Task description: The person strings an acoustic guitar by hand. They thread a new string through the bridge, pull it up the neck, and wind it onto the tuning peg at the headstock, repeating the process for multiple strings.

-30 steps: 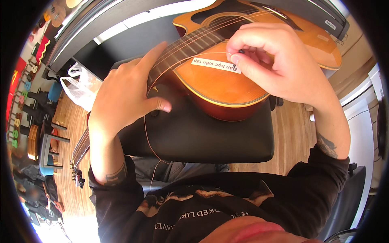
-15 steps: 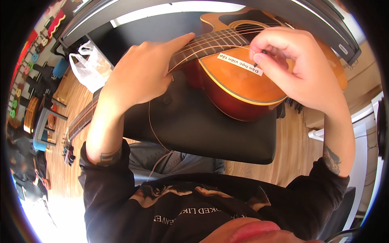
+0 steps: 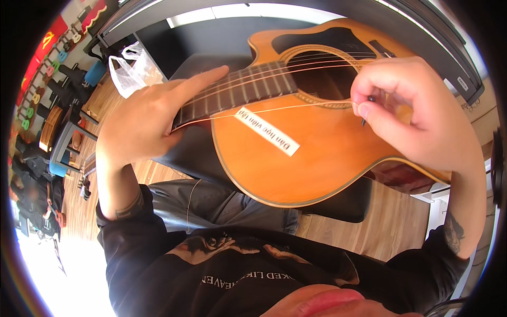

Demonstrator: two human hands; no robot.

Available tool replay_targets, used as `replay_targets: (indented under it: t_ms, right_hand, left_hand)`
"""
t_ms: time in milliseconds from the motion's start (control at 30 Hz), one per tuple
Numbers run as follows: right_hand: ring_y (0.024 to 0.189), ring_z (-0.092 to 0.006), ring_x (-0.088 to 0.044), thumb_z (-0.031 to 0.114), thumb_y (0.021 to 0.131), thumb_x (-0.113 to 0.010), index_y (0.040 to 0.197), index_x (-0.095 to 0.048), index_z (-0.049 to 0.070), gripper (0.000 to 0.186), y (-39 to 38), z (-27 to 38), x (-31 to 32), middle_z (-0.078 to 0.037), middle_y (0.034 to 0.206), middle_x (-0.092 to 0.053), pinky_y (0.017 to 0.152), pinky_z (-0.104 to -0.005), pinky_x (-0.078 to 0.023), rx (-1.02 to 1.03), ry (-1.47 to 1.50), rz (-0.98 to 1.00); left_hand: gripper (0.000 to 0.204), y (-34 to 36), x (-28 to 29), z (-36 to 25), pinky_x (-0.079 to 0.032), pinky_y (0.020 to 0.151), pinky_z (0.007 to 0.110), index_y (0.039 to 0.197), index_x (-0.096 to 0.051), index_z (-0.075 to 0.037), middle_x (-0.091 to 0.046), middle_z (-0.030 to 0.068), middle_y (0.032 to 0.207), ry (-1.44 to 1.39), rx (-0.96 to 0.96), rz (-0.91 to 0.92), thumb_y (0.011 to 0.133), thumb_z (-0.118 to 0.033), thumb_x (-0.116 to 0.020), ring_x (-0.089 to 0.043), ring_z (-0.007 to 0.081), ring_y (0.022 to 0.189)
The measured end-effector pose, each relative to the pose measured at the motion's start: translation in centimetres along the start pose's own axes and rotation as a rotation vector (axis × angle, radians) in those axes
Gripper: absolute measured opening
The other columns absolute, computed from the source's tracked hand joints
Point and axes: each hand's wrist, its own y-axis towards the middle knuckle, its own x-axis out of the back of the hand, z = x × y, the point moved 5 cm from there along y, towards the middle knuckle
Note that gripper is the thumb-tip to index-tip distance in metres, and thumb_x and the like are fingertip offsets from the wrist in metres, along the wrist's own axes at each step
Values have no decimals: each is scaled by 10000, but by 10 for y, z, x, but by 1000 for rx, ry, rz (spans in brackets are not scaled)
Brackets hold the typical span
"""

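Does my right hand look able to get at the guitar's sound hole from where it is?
Probably yes: your right hand is just beside the sound hole, though tight strings stretch across it and the hand is pinching a loose string.

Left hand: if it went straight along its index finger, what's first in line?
Probably the guitar's cutaway horn, beyond the left hand toward the picture's upper right. Depth is unclear; it may pass above.

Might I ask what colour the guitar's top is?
The guitar's top is orange, seen in the head view.
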Motion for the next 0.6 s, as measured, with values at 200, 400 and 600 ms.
replay_targets:
  t_ms: [200,400,600]
  right_hand:
    - [809,-121,-590,-65,944,-559,920,-582,-29,50,-3,-19,3,-65,865,-608,731,-270,-481,-71,84,111]
    - [839,-105,-591,-18,979,-562,986,-593,-11,32,-3,-32,-2,-45,910,-617,738,-267,-483,-25,358,8]
    - [786,-66,-603,66,993,-585,1024,-625,9,76,-6,-33,15,-38,921,-647,597,-217,-472,-264,321,52]
  left_hand:
    - [959,4,0,-9,-507,936,450,1565,-433,-74,-683,224,1269,-54,-2,58,686,-71,-817,-676,399,1092]
    - [942,53,33,-32,-488,991,422,1426,-525,44,-637,181,1343,-103,-300,24,784,-584,-807,-644,278,1147]
    - [260,133,-2,-106,-586,746,226,1123,-651,40,-748,135,1009,-839,-114,63,959,-130,-760,-728,133,880]
